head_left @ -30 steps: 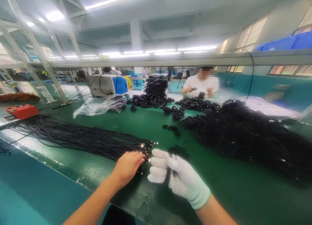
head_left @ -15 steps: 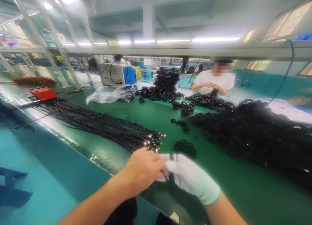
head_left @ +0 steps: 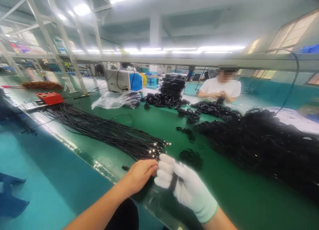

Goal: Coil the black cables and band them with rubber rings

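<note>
My right hand [head_left: 186,188], in a white glove, is closed around a black cable [head_left: 174,182], part of which shows between the fingers. Close by on its left is my bare left hand [head_left: 142,177], fingers curled in beside the gloved fingertips; what they grip is hidden. A short black piece [head_left: 125,168] shows just left of that hand. Behind both hands, long black cables [head_left: 107,133] lie side by side with shiny metal plugs [head_left: 156,150] at the near end. A small group of coiled cables [head_left: 191,158] rests just beyond my right hand.
A large heap of black coiled cables [head_left: 259,147] covers the table's right side. A red box with buttons [head_left: 50,98] stands at the far end of the long cables. Clear plastic bags [head_left: 109,100] and a white-and-blue machine [head_left: 124,80] are behind. A co-worker [head_left: 220,87] sits across.
My hands have moved slightly apart, and the gloved right hand has turned so its curled fingers show. The view has shifted slightly, with the scene lower in the picture.
</note>
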Demonstrator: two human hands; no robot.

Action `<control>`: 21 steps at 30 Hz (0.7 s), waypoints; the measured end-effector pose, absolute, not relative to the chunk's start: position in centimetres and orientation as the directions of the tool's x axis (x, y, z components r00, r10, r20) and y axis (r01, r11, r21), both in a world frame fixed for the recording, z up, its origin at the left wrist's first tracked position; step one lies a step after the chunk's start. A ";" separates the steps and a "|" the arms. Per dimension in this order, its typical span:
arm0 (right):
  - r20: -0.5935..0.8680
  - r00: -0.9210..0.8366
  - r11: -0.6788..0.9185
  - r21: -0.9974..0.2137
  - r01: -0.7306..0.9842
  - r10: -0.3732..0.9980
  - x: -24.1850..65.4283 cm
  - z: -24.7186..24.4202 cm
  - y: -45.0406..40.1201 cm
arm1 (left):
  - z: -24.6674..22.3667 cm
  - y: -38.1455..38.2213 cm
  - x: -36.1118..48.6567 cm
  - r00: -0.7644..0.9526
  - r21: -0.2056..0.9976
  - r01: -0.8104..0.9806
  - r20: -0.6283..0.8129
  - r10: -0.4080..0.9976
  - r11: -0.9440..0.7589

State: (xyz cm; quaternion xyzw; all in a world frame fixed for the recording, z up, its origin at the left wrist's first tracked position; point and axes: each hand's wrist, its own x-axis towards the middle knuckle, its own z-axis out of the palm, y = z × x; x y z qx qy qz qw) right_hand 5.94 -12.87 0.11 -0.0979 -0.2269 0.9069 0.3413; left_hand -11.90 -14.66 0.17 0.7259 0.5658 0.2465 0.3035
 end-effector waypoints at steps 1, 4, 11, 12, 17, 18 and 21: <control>-0.028 -0.701 -0.613 -0.509 -0.604 0.713 6.3 0.2 -12.4 | 0.1 -15.0 -11.7 0.181 0.629 0.763 0.009 0.983 -0.146; -0.036 -0.609 -0.518 -0.565 -0.642 0.793 7.2 0.2 -11.2 | 0.1 -16.6 -10.3 0.035 0.320 0.947 0.025 0.999 -0.041; -0.010 -0.561 -0.428 -0.658 -0.620 0.828 7.5 -0.3 -11.0 | 0.6 -18.7 -6.9 0.235 0.112 0.960 0.180 0.955 -0.257; -0.015 -0.561 -0.423 -0.675 -0.605 0.827 7.3 -0.4 -11.1 | 0.9 -18.6 -7.0 0.275 0.102 0.948 0.211 0.938 -0.301; -0.014 -0.666 -0.452 -0.745 -0.491 0.746 6.4 -1.0 -11.8 | 3.7 -16.3 -9.5 0.593 -0.085 0.795 0.320 0.739 -0.601; 0.000 -0.711 -0.485 -0.731 -0.480 0.703 6.2 -1.0 -12.0 | 4.5 -15.7 -10.1 0.649 -0.098 0.750 0.302 0.698 -0.654; -0.002 -0.818 -0.624 -0.647 -0.438 0.576 5.9 -1.1 -12.7 | 6.1 -13.9 -11.5 0.719 -0.006 0.669 0.258 0.645 -0.743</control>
